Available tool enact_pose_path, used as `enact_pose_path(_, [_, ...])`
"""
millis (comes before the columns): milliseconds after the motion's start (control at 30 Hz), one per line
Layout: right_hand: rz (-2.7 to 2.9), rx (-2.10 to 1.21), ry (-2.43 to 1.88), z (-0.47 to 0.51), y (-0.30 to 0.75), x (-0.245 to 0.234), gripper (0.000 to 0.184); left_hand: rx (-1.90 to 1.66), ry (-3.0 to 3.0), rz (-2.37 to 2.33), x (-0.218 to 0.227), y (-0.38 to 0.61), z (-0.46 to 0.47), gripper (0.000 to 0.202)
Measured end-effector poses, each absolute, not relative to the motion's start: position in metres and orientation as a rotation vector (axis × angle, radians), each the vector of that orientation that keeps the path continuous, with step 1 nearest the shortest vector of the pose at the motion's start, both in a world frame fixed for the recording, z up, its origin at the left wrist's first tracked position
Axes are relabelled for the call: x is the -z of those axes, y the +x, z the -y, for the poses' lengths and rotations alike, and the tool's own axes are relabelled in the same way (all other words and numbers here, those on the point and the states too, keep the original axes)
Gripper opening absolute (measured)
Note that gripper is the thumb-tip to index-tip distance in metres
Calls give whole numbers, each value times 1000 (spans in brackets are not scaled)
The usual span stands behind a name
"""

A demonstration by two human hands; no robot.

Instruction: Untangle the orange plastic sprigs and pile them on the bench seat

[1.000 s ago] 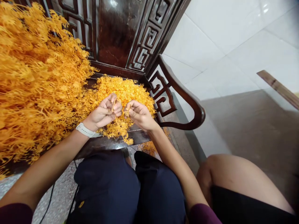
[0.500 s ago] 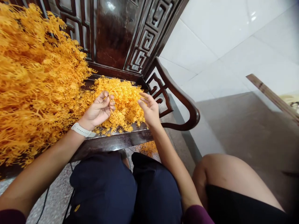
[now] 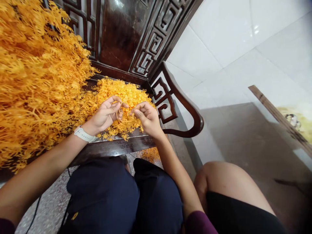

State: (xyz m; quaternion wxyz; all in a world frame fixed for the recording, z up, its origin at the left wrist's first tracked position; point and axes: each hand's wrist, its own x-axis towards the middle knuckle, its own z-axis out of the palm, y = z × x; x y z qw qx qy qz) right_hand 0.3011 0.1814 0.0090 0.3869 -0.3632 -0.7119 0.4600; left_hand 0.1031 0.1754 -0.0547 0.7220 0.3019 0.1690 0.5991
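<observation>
My left hand (image 3: 107, 113), with a pale watch band on its wrist, is closed in a pinch on a thin yellow plastic stem (image 3: 117, 114). Just to its right, my right hand (image 3: 149, 121) pinches what looks like a small yellow plastic flower piece; the fingers partly hide it. Both hands hover over a low pile of yellow spidery plastic flowers (image 3: 119, 89) on a dark wooden bench (image 3: 117, 147). A much larger heap of orange-yellow plastic flower sprays (image 3: 44, 81) rises at the left.
The bench's curved armrest (image 3: 195, 125) stands right of my hands, below the carved backrest (image 3: 119, 39). More yellow pieces (image 3: 151, 154) lie beneath the seat. Another person's bare knee (image 3: 226, 178) is close on my right. A wooden-edged board (image 3: 275, 113) shows farther right.
My right hand has moved left and down towards my left hand, and its spread fingers have closed into a pinch. My left hand keeps its hold on the stem.
</observation>
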Motion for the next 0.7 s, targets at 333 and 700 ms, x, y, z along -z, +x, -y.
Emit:
enact_pose_path(333, [1645, -1274, -933, -177, 288, -3, 43, -1214, 1156, -552, 48, 115, -166, 43])
enact_pose_path(700, [1550, -1866, -716, -166, 276, -11, 46, -990, 776, -183, 50, 97, -150, 37])
